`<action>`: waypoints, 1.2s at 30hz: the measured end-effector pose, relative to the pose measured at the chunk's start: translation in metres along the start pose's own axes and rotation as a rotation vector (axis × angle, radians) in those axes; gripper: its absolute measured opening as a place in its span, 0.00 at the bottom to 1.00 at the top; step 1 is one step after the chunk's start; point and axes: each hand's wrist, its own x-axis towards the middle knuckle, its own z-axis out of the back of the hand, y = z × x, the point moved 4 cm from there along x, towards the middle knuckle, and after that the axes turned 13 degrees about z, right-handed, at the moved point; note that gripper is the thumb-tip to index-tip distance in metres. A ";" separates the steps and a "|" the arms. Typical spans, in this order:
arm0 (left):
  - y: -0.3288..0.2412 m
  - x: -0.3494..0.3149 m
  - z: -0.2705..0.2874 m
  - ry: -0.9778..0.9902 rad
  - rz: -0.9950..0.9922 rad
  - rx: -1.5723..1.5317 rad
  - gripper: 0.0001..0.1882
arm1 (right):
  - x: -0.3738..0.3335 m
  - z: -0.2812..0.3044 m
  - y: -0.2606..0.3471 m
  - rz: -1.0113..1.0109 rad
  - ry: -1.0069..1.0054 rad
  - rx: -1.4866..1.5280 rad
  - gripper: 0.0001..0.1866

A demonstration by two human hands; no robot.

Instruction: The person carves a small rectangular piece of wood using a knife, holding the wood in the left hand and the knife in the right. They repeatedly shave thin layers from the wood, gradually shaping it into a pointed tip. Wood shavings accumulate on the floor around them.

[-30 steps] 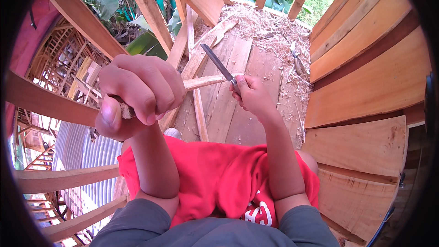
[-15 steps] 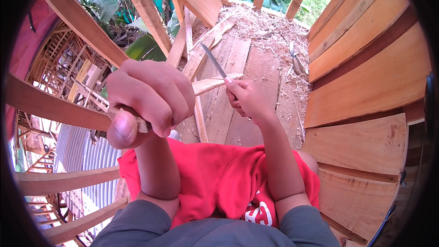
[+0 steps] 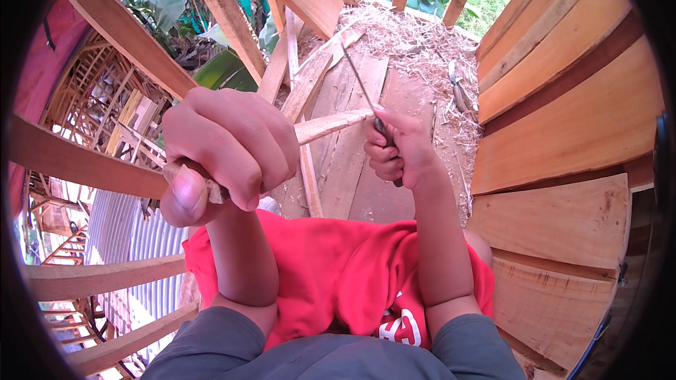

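Note:
My left hand [image 3: 229, 144] is closed around a pale wooden stick [image 3: 331, 125], with its rough end showing beside the thumb. The stick's far part slants out to the right from behind my fingers. In my right hand [image 3: 403, 146] is a knife [image 3: 360, 81] with a dark handle. Its narrow blade points up and away, near the stick's tip; whether the two touch I cannot tell. My right thumb lies along the top of the handle.
Wood shavings [image 3: 422, 39] cover the far plank floor [image 3: 359, 190]. Another knife-like tool [image 3: 456, 88] lies among them at the right. Boards [image 3: 563, 119] wall the right side, and wooden slats [image 3: 91, 162] the left. Timber pieces [image 3: 306, 88] lean ahead. Red cloth [image 3: 338, 253] covers my lap.
My right hand has turned and shifted slightly right, bringing the knife to the stick's end with its blade steeper. My left hand and the stick have barely moved.

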 end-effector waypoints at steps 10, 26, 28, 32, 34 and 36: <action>-0.002 -0.004 0.008 -0.023 -0.005 -0.030 0.25 | -0.012 0.071 0.035 0.280 -0.652 -0.622 0.24; 0.000 -0.007 0.013 -0.083 0.026 0.061 0.18 | -0.008 0.073 0.033 0.342 -0.635 -0.788 0.19; 0.000 -0.005 0.012 -0.094 0.025 0.061 0.19 | -0.003 0.076 0.027 0.359 -0.568 -0.788 0.17; 0.001 -0.009 0.016 -0.122 0.010 0.068 0.20 | 0.004 0.028 0.010 0.391 -0.271 -0.780 0.15; 0.001 -0.007 0.015 -0.134 0.018 0.052 0.20 | 0.016 0.032 -0.003 0.386 -0.204 -0.893 0.20; 0.002 -0.004 0.011 -0.126 0.015 0.041 0.21 | 0.026 0.045 -0.020 0.300 -0.237 -1.036 0.26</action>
